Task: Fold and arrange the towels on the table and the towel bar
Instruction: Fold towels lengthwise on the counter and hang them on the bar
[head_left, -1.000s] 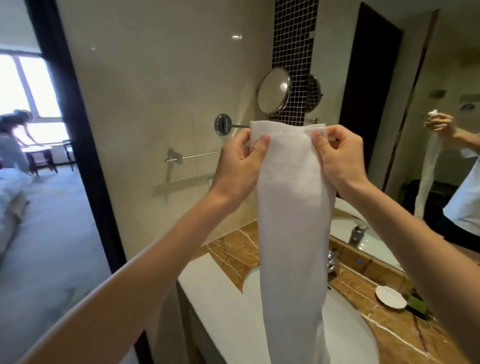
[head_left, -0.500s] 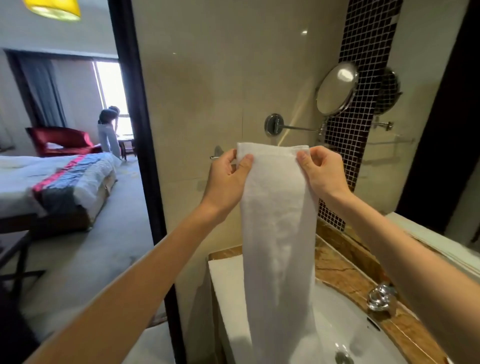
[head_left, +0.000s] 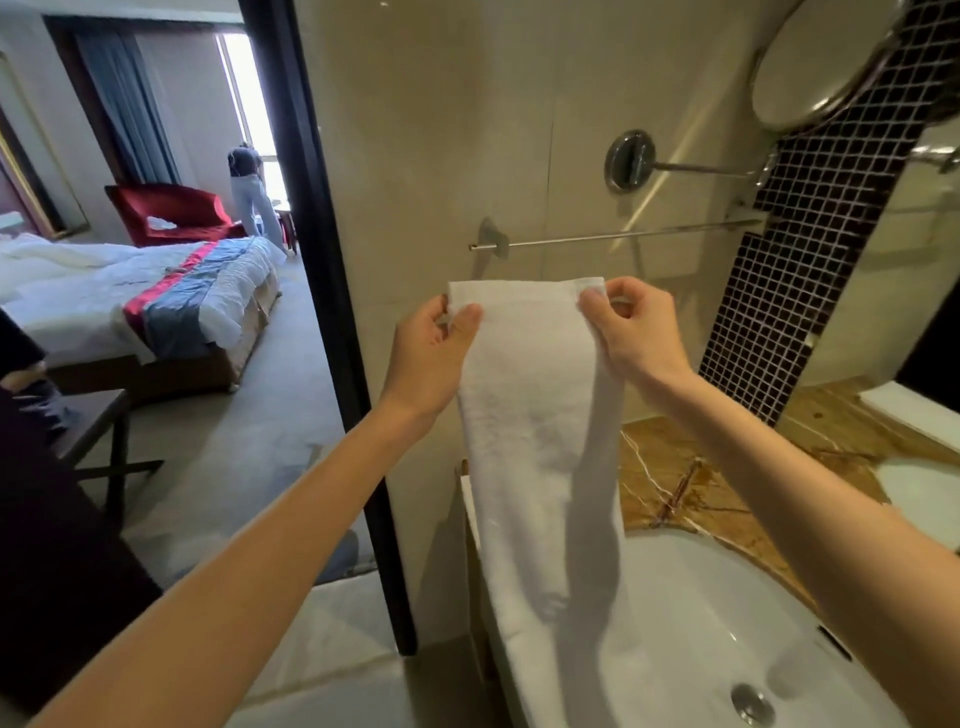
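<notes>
Towel: a long white terry towel (head_left: 530, 415), folded into a narrow strip, hangs straight down toward 6 o'clock from its top edge.
Hands: the left hand (head_left: 436, 353) pinches the top left corner with its thumb on the front. The right hand (head_left: 639, 332) pinches the top right corner. Both hold the edge taut and level.
Bar: a thin, bare chrome towel bar (head_left: 623, 236) is on the beige wall at 12 o'clock from the hands, near the top edge but apart from it.
Axis: the bar runs from 9 to 3 o'clock, parallel to the held edge. I'd say the towel needs to go up and over.
Nearer hand: the right one sits slightly higher, so closer to the bar. The left is below the bar's left bracket.
Textures: the towel is soft, nubby and limp. The bar is smooth and slick, so I judge an uneven drape could slide off.
Below: a white glossy oval basin (head_left: 727, 623) at 6 o'clock, set in a brown veined marble surface (head_left: 675, 467). I cannot tell whether the towel's tail touches it.
</notes>
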